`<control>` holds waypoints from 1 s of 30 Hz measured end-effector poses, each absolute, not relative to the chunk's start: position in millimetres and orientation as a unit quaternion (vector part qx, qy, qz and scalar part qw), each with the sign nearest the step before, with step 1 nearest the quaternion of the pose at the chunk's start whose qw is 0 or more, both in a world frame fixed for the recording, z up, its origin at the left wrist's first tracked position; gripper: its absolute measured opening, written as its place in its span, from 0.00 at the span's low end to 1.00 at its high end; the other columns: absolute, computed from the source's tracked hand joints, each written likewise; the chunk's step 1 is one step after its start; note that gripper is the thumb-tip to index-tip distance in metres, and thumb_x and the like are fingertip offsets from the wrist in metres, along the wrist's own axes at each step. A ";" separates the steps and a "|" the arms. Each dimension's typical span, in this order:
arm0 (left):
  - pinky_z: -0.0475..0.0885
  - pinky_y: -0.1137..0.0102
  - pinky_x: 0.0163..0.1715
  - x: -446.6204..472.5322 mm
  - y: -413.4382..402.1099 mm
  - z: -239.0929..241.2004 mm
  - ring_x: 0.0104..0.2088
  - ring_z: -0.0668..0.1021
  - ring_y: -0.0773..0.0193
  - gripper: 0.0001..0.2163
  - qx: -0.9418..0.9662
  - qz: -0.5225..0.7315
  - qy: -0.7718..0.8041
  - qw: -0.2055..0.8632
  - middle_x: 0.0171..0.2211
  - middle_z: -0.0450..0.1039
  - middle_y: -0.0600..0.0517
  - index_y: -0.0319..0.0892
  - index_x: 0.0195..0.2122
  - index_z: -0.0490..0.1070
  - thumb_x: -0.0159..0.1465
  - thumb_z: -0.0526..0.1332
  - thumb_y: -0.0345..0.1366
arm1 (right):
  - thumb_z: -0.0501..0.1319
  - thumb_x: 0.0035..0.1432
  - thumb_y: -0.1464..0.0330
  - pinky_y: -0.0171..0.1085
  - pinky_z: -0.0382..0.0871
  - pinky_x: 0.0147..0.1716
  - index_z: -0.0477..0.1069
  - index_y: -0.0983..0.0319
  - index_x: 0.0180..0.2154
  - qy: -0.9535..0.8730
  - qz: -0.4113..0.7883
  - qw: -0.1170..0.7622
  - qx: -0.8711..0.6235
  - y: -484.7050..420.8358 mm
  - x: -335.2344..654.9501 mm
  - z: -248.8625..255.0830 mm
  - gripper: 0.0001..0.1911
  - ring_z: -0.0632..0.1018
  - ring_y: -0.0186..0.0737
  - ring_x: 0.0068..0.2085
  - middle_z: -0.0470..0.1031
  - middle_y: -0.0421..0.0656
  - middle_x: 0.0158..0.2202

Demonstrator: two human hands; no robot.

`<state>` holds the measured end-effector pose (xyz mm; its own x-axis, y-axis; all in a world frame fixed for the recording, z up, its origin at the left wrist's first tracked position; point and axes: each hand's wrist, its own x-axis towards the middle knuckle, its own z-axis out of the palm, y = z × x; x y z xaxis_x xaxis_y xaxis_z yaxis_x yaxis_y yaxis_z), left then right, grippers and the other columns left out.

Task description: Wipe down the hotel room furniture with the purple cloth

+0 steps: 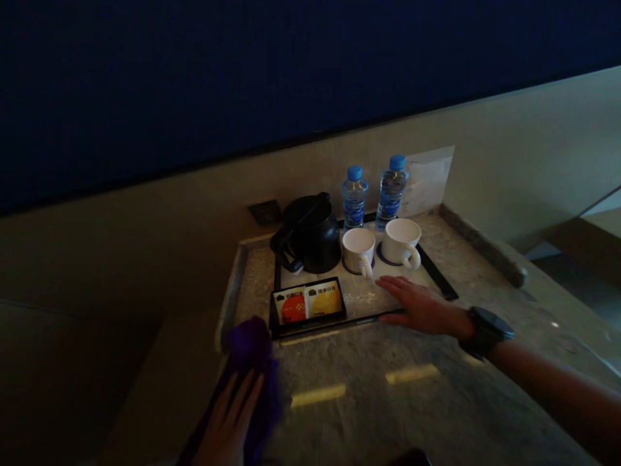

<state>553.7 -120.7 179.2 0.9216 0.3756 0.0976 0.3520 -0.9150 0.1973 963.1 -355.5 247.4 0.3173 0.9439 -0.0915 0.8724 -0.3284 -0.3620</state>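
Observation:
My left hand (229, 414) is on a purple cloth (250, 343) at the left front edge of the stone counter, fingers stretched over it and the cloth bunched ahead of the fingertips. My right hand (417, 305), wearing a dark watch, reaches over the front right part of the tray (361, 299), thumb apart from the fingers, nothing held. Whether it touches the tray I cannot tell. Just beyond its fingertips stand two white mugs, a nearer one (358, 249) and a right one (402, 241), on dark-rimmed coasters. A black box (272, 323) of tea packets (324, 299) sits at the tray's front left.
A black kettle (313, 236) stands at the tray's back left. Behind the mugs are two water bottles, one left (354, 200) and one right (391, 194). A white sheet (429, 178) leans on the wall near a socket plate (264, 212). Raised stone edging (485, 249) borders the counter (359, 375).

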 end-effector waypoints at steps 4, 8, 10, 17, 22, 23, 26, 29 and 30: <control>0.75 0.57 0.53 581.4 -160.5 193.1 0.59 0.70 0.50 0.40 0.991 -0.003 0.117 0.058 0.61 0.66 0.54 0.57 0.65 0.56 0.50 0.60 0.25 | 0.69 0.56 0.65 0.54 0.66 0.53 0.65 0.72 0.57 -0.581 0.164 0.097 -0.791 -354.4 959.6 243.5 0.30 0.71 0.57 0.51 0.70 0.57 0.49; 0.75 0.60 0.52 635.0 -194.4 240.2 0.58 0.71 0.57 0.41 0.993 -0.058 0.006 0.104 0.59 0.68 0.57 0.57 0.62 0.61 0.46 0.52 0.20 | 0.63 0.60 0.70 0.46 0.70 0.44 0.75 0.66 0.37 -0.600 0.181 0.134 -0.768 -353.5 968.1 242.1 0.05 0.74 0.50 0.42 0.72 0.49 0.38; 0.75 0.60 0.52 669.3 -203.5 261.2 0.58 0.71 0.58 0.37 0.994 -0.030 -0.043 0.098 0.58 0.69 0.55 0.56 0.62 0.61 0.53 0.51 0.19 | 0.60 0.63 0.69 0.42 0.68 0.42 0.73 0.64 0.32 -0.606 0.180 0.174 -0.755 -357.2 978.9 248.3 0.07 0.74 0.45 0.40 0.71 0.46 0.36; 0.72 0.59 0.52 793.7 -224.6 238.2 0.58 0.67 0.55 0.19 0.981 0.080 -0.174 -0.040 0.61 0.64 0.46 0.45 0.60 0.64 0.68 0.51 0.28 | 0.47 0.69 0.57 0.40 0.65 0.37 0.69 0.60 0.35 -0.466 0.037 0.394 -0.792 -442.8 1021.2 325.7 0.19 0.74 0.41 0.34 0.73 0.43 0.34; 0.71 0.66 0.44 905.7 -316.1 228.7 0.51 0.71 0.57 0.16 0.952 0.138 -0.267 -0.058 0.56 0.66 0.44 0.40 0.57 0.65 0.71 0.46 0.31 | 0.49 0.67 0.56 0.44 0.63 0.39 0.70 0.56 0.34 -0.371 -0.124 0.395 -0.831 -503.2 1038.3 360.7 0.16 0.74 0.41 0.34 0.73 0.42 0.34; 0.71 0.67 0.42 925.3 -335.9 230.5 0.49 0.71 0.58 0.16 0.947 0.142 -0.281 -0.056 0.54 0.67 0.43 0.38 0.55 0.66 0.71 0.45 0.31 | 0.48 0.67 0.57 0.44 0.64 0.38 0.69 0.56 0.35 -0.378 -0.132 0.376 -0.836 -506.7 1039.8 358.4 0.15 0.74 0.42 0.33 0.73 0.43 0.34; 0.68 0.67 0.40 958.9 -369.1 231.6 0.46 0.72 0.59 0.17 0.944 0.146 -0.292 -0.046 0.46 0.69 0.42 0.35 0.50 0.68 0.71 0.42 0.28 | 0.46 0.67 0.57 0.43 0.63 0.30 0.67 0.56 0.39 -0.452 -0.143 0.308 -0.825 -501.5 1041.2 339.7 0.15 0.74 0.43 0.29 0.73 0.46 0.32; 0.68 0.66 0.44 940.7 -349.7 225.4 0.45 0.72 0.61 0.18 0.934 0.142 -0.326 -0.036 0.47 0.69 0.44 0.37 0.53 0.67 0.71 0.42 0.28 | 0.44 0.68 0.62 0.39 0.60 0.24 0.67 0.58 0.39 -0.541 -0.149 0.219 -0.798 -476.5 1035.3 319.5 0.15 0.73 0.43 0.27 0.71 0.46 0.29; 0.68 0.65 0.46 923.2 -333.3 223.1 0.46 0.72 0.61 0.17 0.932 0.135 -0.336 -0.033 0.49 0.69 0.45 0.39 0.55 0.67 0.71 0.43 0.29 | 0.45 0.66 0.66 0.39 0.59 0.24 0.68 0.59 0.38 -0.564 -0.133 0.183 -0.794 -464.5 1030.9 314.9 0.14 0.73 0.43 0.27 0.70 0.46 0.29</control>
